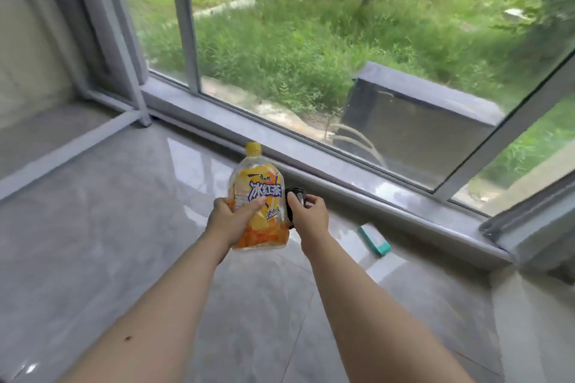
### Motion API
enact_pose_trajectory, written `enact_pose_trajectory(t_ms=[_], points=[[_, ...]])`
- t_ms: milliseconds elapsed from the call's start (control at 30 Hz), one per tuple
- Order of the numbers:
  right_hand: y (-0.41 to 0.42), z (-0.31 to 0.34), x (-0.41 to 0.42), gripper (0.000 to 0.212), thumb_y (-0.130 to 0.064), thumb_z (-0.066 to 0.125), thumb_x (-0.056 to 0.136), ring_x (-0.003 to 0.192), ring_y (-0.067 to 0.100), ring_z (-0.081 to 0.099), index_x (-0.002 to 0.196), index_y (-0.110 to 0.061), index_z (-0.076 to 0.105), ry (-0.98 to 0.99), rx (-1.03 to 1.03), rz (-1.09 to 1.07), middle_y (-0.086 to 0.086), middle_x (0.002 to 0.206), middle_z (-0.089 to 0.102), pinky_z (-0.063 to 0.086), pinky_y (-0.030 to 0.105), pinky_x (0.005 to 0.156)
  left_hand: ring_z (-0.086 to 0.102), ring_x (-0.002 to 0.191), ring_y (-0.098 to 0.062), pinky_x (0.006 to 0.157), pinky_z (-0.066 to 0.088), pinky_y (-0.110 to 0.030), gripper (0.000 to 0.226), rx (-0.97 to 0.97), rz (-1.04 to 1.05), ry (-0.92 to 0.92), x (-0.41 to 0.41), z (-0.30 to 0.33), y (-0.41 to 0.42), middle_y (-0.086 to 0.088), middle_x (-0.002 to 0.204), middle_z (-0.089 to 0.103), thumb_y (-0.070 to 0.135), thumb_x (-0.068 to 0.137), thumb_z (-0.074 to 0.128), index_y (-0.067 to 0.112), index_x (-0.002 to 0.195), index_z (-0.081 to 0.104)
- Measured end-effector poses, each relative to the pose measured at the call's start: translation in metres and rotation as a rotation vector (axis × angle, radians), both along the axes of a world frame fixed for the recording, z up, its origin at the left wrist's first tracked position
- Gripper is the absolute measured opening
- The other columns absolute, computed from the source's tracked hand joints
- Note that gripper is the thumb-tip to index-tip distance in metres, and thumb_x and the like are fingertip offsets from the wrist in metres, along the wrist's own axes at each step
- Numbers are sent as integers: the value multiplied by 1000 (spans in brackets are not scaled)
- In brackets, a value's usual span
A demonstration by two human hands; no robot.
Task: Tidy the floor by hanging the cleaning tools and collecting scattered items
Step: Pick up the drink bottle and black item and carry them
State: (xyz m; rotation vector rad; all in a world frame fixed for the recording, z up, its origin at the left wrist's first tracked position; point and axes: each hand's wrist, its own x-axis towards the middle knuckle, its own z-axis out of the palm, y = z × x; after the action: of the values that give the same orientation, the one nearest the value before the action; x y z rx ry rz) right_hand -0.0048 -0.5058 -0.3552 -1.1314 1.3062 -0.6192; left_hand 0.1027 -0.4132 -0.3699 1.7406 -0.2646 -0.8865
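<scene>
A grey metal rack [102, 50] stands at the far left, in the corner beside the window. One left hand [231, 216] is raised over the glossy grey tiled floor [109, 227], its fingers and thumb curled round the lower half of a single plastic bottle [256, 196]. The bottle is clear and crumpled, held upright and well above the floor, with one yellow cap [253, 148] on top. Its label is yellow and orange, printed with blue-and-white characters. Just right of the bottle, and touching or nearly touching it, one right hand [309, 211] grips a small black object [294, 199] with a shiny face; its fingers are curled round it, and what the object is cannot be told. Further right, one teal and white box [375, 241] lies flat on the floor, close to the grey window sill [342, 177]. Behind the sill, a large window [311, 40] looks onto grass, and one dark unit [417, 121] sits outside.
</scene>
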Motion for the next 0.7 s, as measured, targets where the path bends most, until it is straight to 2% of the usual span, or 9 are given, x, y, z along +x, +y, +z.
enact_pose_trajectory(t_ms=[67, 167, 233, 333, 367, 433, 500, 567, 700], points=[[34, 8, 48, 29, -28, 65, 85, 93, 22, 60, 104, -16, 45, 4, -7, 66, 5, 108, 54, 54, 36, 80, 62, 100, -21, 63, 47, -24, 72, 3, 78, -16, 37, 9, 45, -4, 118, 59, 51, 68, 77, 14, 121, 44], [94, 20, 121, 37, -29, 67, 84, 99, 24, 62, 111, -13, 48, 6, -18, 183, 7, 110, 55, 55, 38, 87, 62, 101, -22, 68, 47, -25, 71, 11, 192, -17, 92, 20, 118, -4, 116, 60, 54, 68, 75, 15, 119, 44], [136, 27, 166, 42, -29, 67, 84, 97, 23, 61, 117, -11, 49, 7, -26, 266, 5, 107, 54, 54, 36, 85, 63, 100, -21, 69, 49, -27, 72, 17, 286, -26, 125, 26, 168, -5, 116, 62, 55, 68, 75, 13, 120, 47], [188, 33, 217, 38, -29, 67, 83, 94, 24, 61, 112, -11, 49, 18, -58, 378, 5, 103, 54, 55, 37, 85, 64, 103, -23, 81, 53, -31, 72, 23, 398, -30, 161, 34, 225, -7, 115, 63, 54, 69, 75, 11, 120, 49], [210, 35, 239, 36, -28, 67, 83, 94, 25, 61, 109, -12, 48, 26, -68, 433, 6, 102, 55, 55, 40, 87, 63, 102, -23, 79, 52, -29, 71, 25, 448, -30, 176, 36, 249, -7, 115, 63, 53, 70, 75, 10, 120, 49], [239, 38, 268, 38, -26, 68, 83, 90, 25, 60, 112, -10, 49, 37, -73, 488, 5, 99, 55, 56, 44, 87, 61, 96, -20, 64, 47, -23, 69, 28, 514, -27, 193, 40, 278, -5, 112, 61, 53, 72, 73, 10, 120, 47], [268, 40, 299, 43, -26, 68, 82, 84, 23, 59, 117, -9, 50, 42, -72, 547, 6, 98, 55, 57, 42, 81, 56, 92, -19, 56, 39, -20, 67, 31, 580, -21, 214, 44, 308, -3, 110, 56, 52, 73, 72, 12, 118, 43], [300, 42, 336, 43, -27, 68, 82, 81, 23, 59, 117, -9, 50, 40, -79, 622, 6, 96, 57, 57, 37, 74, 53, 93, -19, 57, 38, -21, 67, 39, 651, -7, 239, 47, 341, -1, 108, 52, 54, 73, 71, 15, 117, 39], [351, 45, 407, 37, -28, 67, 81, 88, 26, 62, 109, -11, 49, 23, -86, 752, -3, 78, 52, 56, 46, 85, 53, 96, -19, 65, 40, -25, 67, 49, 786, 8, 293, 51, 393, -3, 113, 54, 58, 69, 72, 18, 112, 41]])
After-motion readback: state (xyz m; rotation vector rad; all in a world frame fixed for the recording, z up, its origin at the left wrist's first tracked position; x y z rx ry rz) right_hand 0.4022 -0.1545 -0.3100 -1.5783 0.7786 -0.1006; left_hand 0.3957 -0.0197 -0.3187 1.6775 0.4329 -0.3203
